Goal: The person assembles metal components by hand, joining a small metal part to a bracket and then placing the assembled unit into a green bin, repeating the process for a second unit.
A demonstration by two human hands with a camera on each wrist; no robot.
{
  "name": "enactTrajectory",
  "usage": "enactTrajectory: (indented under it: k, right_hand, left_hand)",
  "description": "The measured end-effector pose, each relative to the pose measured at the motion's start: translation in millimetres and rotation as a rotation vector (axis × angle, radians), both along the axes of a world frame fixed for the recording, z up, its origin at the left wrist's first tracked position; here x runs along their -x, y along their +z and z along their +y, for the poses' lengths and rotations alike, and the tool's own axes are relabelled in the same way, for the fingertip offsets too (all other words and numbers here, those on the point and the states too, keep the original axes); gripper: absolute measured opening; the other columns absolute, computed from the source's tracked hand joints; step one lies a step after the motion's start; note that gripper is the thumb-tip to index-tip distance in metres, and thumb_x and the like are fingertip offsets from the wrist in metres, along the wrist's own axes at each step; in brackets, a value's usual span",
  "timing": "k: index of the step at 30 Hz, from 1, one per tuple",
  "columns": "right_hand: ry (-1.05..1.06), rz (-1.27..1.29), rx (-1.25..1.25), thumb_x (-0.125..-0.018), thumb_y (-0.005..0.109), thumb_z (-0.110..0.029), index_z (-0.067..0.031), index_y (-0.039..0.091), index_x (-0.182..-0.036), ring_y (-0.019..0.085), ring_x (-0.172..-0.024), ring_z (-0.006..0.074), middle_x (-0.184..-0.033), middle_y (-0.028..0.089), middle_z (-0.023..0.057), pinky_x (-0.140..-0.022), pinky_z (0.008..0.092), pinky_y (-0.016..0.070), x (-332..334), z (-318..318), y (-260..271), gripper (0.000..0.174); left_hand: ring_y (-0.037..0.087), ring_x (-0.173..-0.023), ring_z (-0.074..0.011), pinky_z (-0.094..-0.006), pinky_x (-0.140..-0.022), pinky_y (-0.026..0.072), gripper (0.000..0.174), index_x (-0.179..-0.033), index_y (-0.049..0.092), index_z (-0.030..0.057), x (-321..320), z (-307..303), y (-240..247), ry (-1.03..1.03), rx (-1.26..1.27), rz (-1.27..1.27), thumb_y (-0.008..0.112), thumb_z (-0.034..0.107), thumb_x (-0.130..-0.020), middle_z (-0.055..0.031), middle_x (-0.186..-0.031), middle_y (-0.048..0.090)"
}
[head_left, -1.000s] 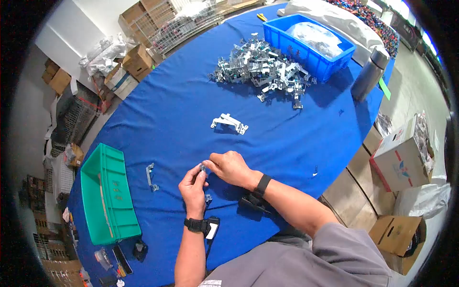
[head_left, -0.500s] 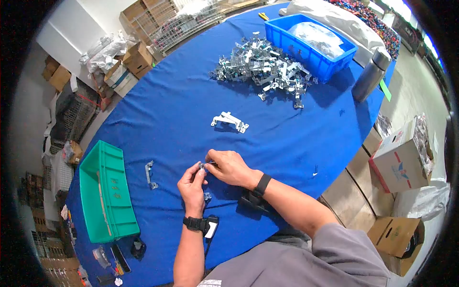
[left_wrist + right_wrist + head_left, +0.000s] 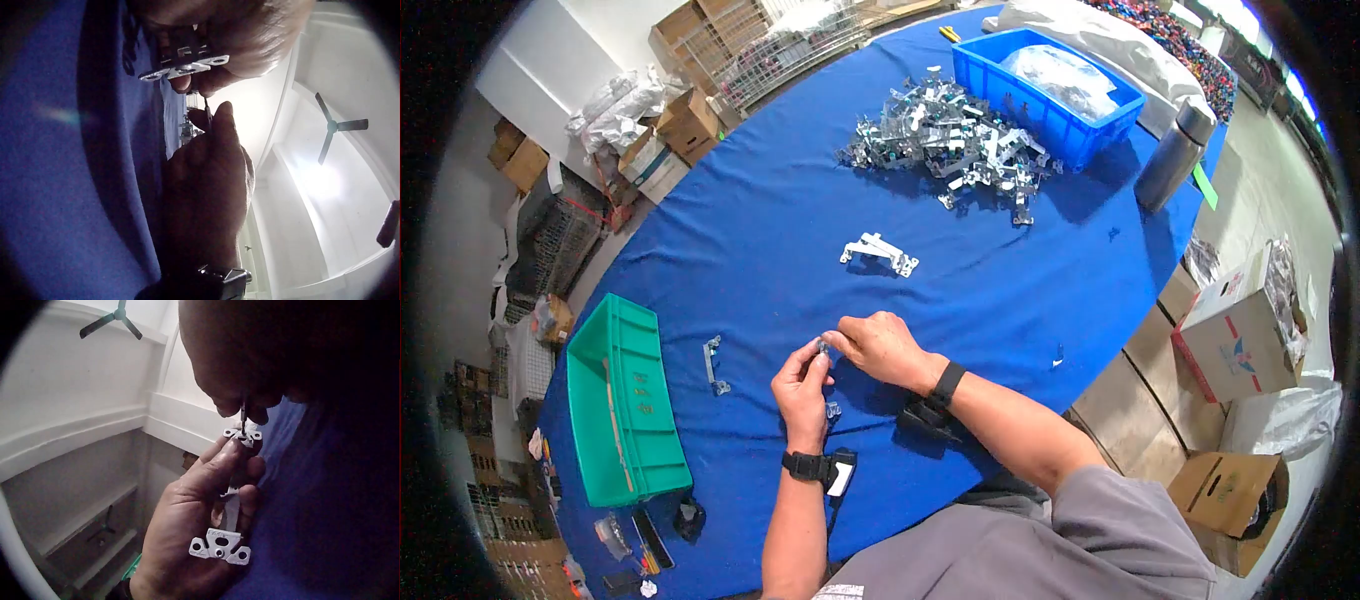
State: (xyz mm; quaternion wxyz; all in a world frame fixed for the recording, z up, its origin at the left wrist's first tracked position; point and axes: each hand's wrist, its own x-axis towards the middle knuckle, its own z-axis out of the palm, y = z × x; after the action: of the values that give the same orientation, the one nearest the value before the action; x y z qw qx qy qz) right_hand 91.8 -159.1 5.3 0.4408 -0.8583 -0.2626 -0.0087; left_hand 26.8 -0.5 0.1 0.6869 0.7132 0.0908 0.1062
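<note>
The left hand grips a metal bracket, whose flanged end with holes sticks out below the palm in the right wrist view. At the bracket's other end, the right hand pinches a thin metal shaft whose tip meets the bracket. In the left wrist view, the flanged end shows beside the left hand, with the right hand facing it. A single bracket lies left of the hands; a few more lie beyond them.
A large pile of brackets lies at the back, beside a blue bin holding clear plastic. A steel bottle stands at the right. The green bin is on the left, with small tools and a dark object near it.
Both hands stay in nearly the same place around the bracket. The right hand's fingers have shifted and turned slightly at its end.
</note>
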Motion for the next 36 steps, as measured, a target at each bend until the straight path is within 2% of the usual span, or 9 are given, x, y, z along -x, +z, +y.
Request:
enactTrajectory:
  k: [1, 3, 6, 9, 19, 22, 29, 33, 36]
  right_hand:
    - [0.003, -0.009, 0.001, -0.091, 0.061, -0.027, -0.0025, 0.059, -0.088, 0.066, -0.072, 0.039, -0.073, 0.065, 0.0181, -0.06, 0.0504, 0.0488, 0, 2, 1, 0.025]
    - [-0.039, -0.119, -0.285, -0.093, 0.061, -0.026, -0.0023, 0.06, -0.082, 0.062, -0.063, 0.039, -0.063, 0.06, 0.0176, -0.057, 0.0493, 0.0463, 2, 5, -1, 0.026]
    - [-0.027, -0.203, -0.325, -0.093, 0.061, -0.027, -0.0027, 0.06, -0.079, 0.061, -0.059, 0.0387, -0.059, 0.059, 0.017, -0.056, 0.0493, 0.046, 1, 9, -11, 0.028]
    - [-0.011, -0.097, -0.148, -0.093, 0.061, -0.027, -0.0024, 0.059, -0.077, 0.061, -0.06, 0.0387, -0.061, 0.06, 0.0176, -0.056, 0.0494, 0.0459, 1, 4, -6, 0.029]
    - [-0.046, -0.097, -0.079, -0.094, 0.06, -0.029, -0.0024, 0.056, -0.072, 0.06, -0.058, 0.0397, -0.059, 0.058, 0.0187, -0.053, 0.0493, 0.0441, 0, 4, -2, 0.035]
    - [-0.024, -0.1, -0.098, -0.093, 0.059, -0.032, -0.0032, 0.059, -0.071, 0.063, -0.062, 0.0415, -0.064, 0.061, 0.0208, -0.054, 0.0526, 0.0467, 2, 3, -6, 0.037]
    - [-0.009, -0.096, -0.104, -0.093, 0.06, -0.029, -0.0028, 0.057, -0.082, 0.063, -0.066, 0.0407, -0.067, 0.063, 0.0198, -0.055, 0.0513, 0.0469, 3, 3, -9, 0.028]
    - [0.012, -0.112, -0.242, -0.093, 0.061, -0.028, -0.0026, 0.056, -0.089, 0.064, -0.069, 0.04, -0.071, 0.064, 0.0187, -0.059, 0.051, 0.0477, -1, 5, -6, 0.026]
    - [-0.01, -0.079, -0.177, -0.093, 0.06, -0.027, -0.0028, 0.057, -0.09, 0.065, -0.071, 0.04, -0.072, 0.065, 0.0183, -0.06, 0.0511, 0.0479, 2, 3, -4, 0.025]
  left_hand:
    - [0.064, -0.08, -0.011, -0.0226, -0.062, 0.0507, 0.024, -0.114, 0.067, -0.0029, -1, 0, 1, -0.005, -0.005, 0.002, 0.063, 0.003, -0.091, -0.007, -0.097, 0.07]
    - [0.065, -0.08, -0.0111, -0.0224, -0.062, 0.0508, 0.024, -0.114, 0.067, -0.003, -2, 1, -1, 0.005, 0.008, -0.003, 0.063, 0.003, -0.091, -0.0072, -0.097, 0.07]
    - [0.065, -0.08, -0.011, -0.0221, -0.062, 0.0506, 0.024, -0.114, 0.067, -0.0025, -1, -1, 0, 0.036, 0.022, 0.003, 0.064, 0.003, -0.091, -0.0071, -0.097, 0.07]
    - [0.065, -0.079, -0.011, -0.0223, -0.061, 0.0508, 0.024, -0.114, 0.067, -0.0026, 0, -1, 2, 0.016, -0.001, 0.0, 0.063, 0.003, -0.091, -0.0072, -0.097, 0.07]
    - [0.065, -0.078, -0.011, -0.0213, -0.06, 0.051, 0.025, -0.114, 0.067, -0.0032, -1, 1, -2, 0.045, 0.048, -0.01, 0.065, 0.0, -0.089, -0.0069, -0.096, 0.069]
    - [0.066, -0.08, -0.0116, -0.0219, -0.06, 0.0527, 0.024, -0.112, 0.067, -0.0035, 0, -1, -1, 0.064, 0.093, -0.036, 0.066, -0.001, -0.089, -0.0081, -0.097, 0.069]
    - [0.07, -0.087, -0.0182, -0.0245, -0.062, 0.0562, 0.025, -0.114, 0.066, -0.0035, 0, -5, 3, 0.073, 0.105, 0.002, 0.066, 0.0, -0.089, -0.0124, -0.102, 0.07]
    - [0.07, -0.087, -0.0176, -0.0241, -0.062, 0.0559, 0.024, -0.113, 0.066, -0.0036, -1, -5, 5, 0.095, 0.094, 0.013, 0.065, 0.0, -0.089, -0.012, -0.102, 0.071]
    - [0.07, -0.087, -0.0172, -0.0243, -0.062, 0.0558, 0.022, -0.112, 0.066, -0.0039, -1, -4, 0, 0.087, 0.1, -0.007, 0.065, 0.0, -0.09, -0.0124, -0.101, 0.071]
